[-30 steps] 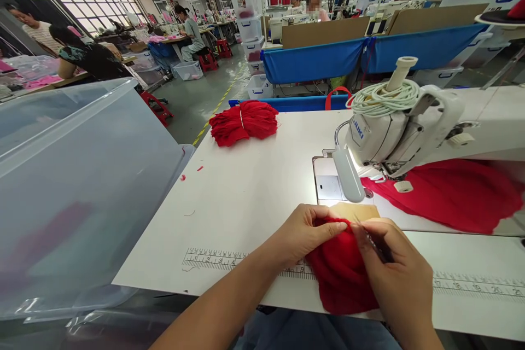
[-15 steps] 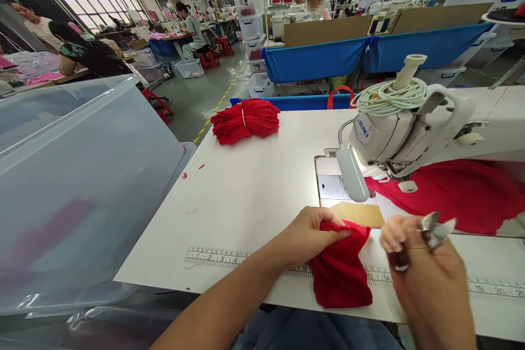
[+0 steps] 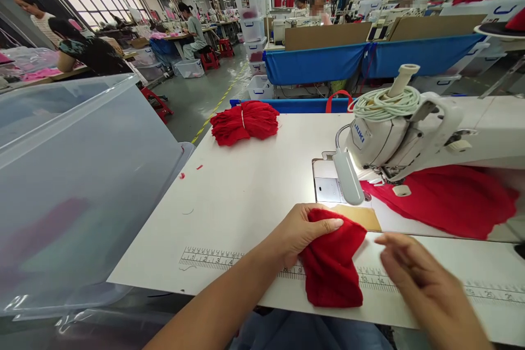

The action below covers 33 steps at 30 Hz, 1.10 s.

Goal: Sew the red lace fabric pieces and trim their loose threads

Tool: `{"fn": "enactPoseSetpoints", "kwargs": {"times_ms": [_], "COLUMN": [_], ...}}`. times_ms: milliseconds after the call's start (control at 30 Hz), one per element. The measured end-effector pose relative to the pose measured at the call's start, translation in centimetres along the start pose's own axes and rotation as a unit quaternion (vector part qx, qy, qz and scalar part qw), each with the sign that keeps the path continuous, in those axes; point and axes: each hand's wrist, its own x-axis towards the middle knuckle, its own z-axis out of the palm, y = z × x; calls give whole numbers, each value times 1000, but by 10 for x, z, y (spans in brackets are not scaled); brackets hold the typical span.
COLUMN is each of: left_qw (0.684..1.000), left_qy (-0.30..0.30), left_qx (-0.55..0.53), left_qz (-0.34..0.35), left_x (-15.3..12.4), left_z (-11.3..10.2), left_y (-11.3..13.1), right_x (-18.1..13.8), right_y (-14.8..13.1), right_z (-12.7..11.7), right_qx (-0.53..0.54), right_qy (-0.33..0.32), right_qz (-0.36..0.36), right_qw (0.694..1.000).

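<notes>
My left hand (image 3: 301,232) pinches the top left corner of a small red knit piece (image 3: 332,270), thumb on top. The piece lies on the white sewing table (image 3: 246,191), across a printed ruler (image 3: 205,258) at the front edge. To the right of the piece, my right hand (image 3: 426,284) hovers above the table with its back to the camera. Its fingers point left and are blurred by motion, and nothing shows in them. A tan card (image 3: 361,217) lies just behind the red piece.
A white Juki sewing machine (image 3: 394,136) with a coil of cord on top stands at the right, red fabric (image 3: 447,197) under its arm. A tied bundle of red pieces (image 3: 244,123) lies at the table's far left. A clear plastic bin (image 3: 74,186) is at my left. Other workers sit further back.
My right hand, which was at the red piece and then lifted metal snips, has dropped lower right with no snips showing. The left hand keeps its pinch, and the piece now lies flatter.
</notes>
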Motion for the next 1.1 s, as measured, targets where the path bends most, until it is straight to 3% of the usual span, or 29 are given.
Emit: {"fn": "enactPoseSetpoints", "kwargs": {"times_ms": [67,200,433,533,600,733,867,933,1000,1100], "left_qw": [1000,1000,999,999,999,999,998,998,998,997], "left_qy": [5,12,30,33,35,36,53,56,49,34], "left_qx": [-2,-1,30,28,22,12,21,26,33,63], "left_qz": [5,6,9,7,5,0,2,5,13,33], "left_x": [0,-1,-2,-2,-2,-2,-2,-2,-2,-3], "left_z": [-1,0,3,3,3,3,4,4,5,5], "left_y": [-1,0,2,1,1,1,3,3,3,2], "right_x": [-4,-11,-15,-12,-10,-1,6,7,7,7], "right_y": [-3,-5,-7,-12,-15,-22,-26,-23,-20,-22], "right_z": [21,43,48,48,47,41,34,31,31,34], "right_qx": [-82,-221,-256,-156,-2,293,409,402,327,159], "right_qy": [-48,31,52,51,14,-92,-1,36,53,14], "right_qz": [-29,-43,-28,28,90,203,191,150,123,100], "right_qw": [995,974,965,986,996,930,892,903,935,982]}}
